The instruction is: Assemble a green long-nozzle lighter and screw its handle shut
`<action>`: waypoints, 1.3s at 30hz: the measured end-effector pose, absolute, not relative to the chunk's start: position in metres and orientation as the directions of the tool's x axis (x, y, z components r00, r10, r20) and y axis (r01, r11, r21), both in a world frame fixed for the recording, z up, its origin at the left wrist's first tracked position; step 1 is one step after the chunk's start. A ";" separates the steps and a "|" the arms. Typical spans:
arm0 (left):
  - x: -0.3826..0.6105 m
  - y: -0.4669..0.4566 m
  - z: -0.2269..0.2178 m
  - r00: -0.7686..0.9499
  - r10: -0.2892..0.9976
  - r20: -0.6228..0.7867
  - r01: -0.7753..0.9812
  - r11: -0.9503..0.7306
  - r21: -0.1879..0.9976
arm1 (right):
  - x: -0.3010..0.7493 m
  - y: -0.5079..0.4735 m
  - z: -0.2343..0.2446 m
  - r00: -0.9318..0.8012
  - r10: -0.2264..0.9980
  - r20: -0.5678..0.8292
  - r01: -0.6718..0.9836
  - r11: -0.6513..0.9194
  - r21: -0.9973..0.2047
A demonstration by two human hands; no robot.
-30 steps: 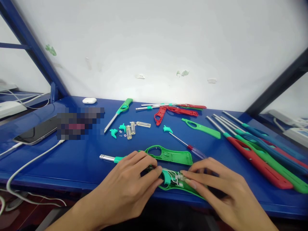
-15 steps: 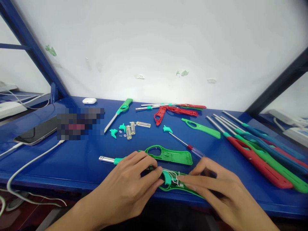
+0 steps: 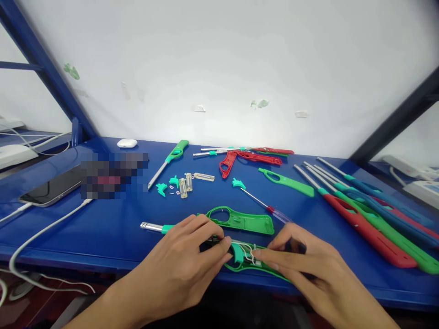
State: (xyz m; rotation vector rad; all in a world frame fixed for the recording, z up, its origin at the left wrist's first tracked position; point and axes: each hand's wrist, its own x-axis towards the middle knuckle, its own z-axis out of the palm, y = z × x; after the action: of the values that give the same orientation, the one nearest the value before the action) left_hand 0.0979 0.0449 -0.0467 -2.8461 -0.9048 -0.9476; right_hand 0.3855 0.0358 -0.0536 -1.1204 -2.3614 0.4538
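An opened green gas lighter (image 3: 240, 267) lies near the table's front edge, its metal tube (image 3: 152, 226) pointing left. My left hand (image 3: 192, 258) is closed on it where the tube meets the handle. Inside the handle a teal trigger (image 3: 237, 253) and a looped white wire (image 3: 249, 250) show. My right hand (image 3: 308, 260) is closed at the handle's right part, thumb and fingertips pressed together by the wire's end; what exactly they pinch is hidden. Just behind lies the other green half shell (image 3: 252, 222), hollow side up.
A screwdriver (image 3: 270, 209) and a loose trigger (image 3: 238, 183) lie behind the shell. Several clear small parts (image 3: 183, 188) are left of them. Red shells (image 3: 260, 158) lie at the back. Several whole lighters (image 3: 370, 228) are at right, a phone (image 3: 51, 185) at left.
Almost nothing differs. Both hands stay on the lighter, with only a slight shift of the right fingers.
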 end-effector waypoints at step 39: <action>0.095 0.049 -0.055 0.608 0.506 0.612 0.517 -0.837 0.179 | 0.358 0.030 -0.065 -0.577 0.647 0.497 0.654 0.732 -0.193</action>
State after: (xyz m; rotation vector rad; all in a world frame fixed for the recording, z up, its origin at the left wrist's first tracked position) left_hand 0.0949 0.0489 -0.0549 -2.8018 -0.8922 -1.0583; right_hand 0.3579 0.0302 -0.0652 -0.9834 -2.3839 -0.0157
